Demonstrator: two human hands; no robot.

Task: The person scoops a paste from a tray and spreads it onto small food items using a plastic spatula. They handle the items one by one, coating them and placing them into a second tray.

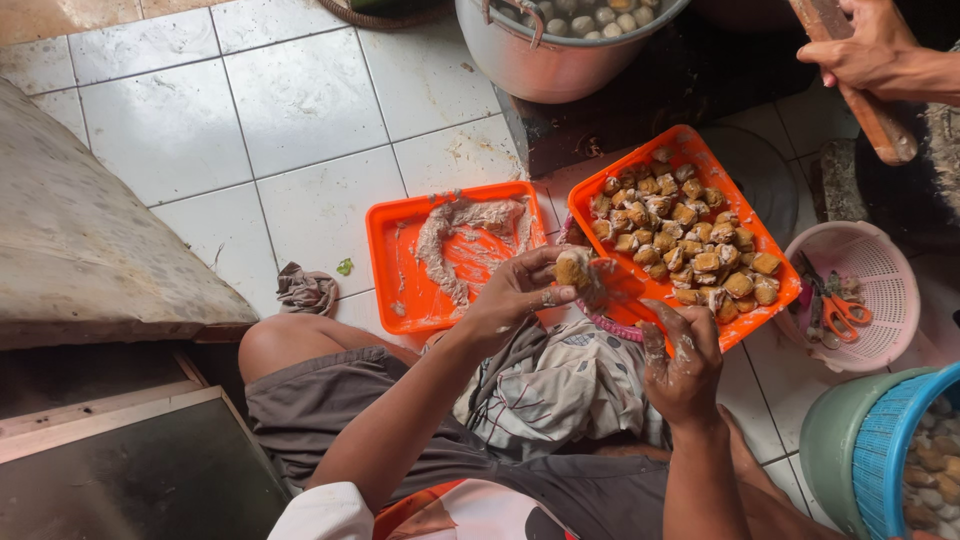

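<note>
My left hand (515, 292) pinches a brown fried tofu piece (573, 268) between fingers and thumb, just above my lap. My right hand (681, 362), smeared with pale paste, hovers with fingers loosely curled beside that piece, at the near edge of the right orange tray (630, 172). That tray holds several filled tofu pieces (690, 235). The left orange tray (392, 262) carries a smear of grey-white paste (462, 235).
A metal pot (545, 55) of round balls stands at the top. Another person's hand (868, 52) grips a wooden handle at top right. A pink basket (880, 270) holds orange scissors (848, 312). A blue basket in a green bucket (895, 440) sits bottom right. A crumpled rag (305, 290) lies on the tiles.
</note>
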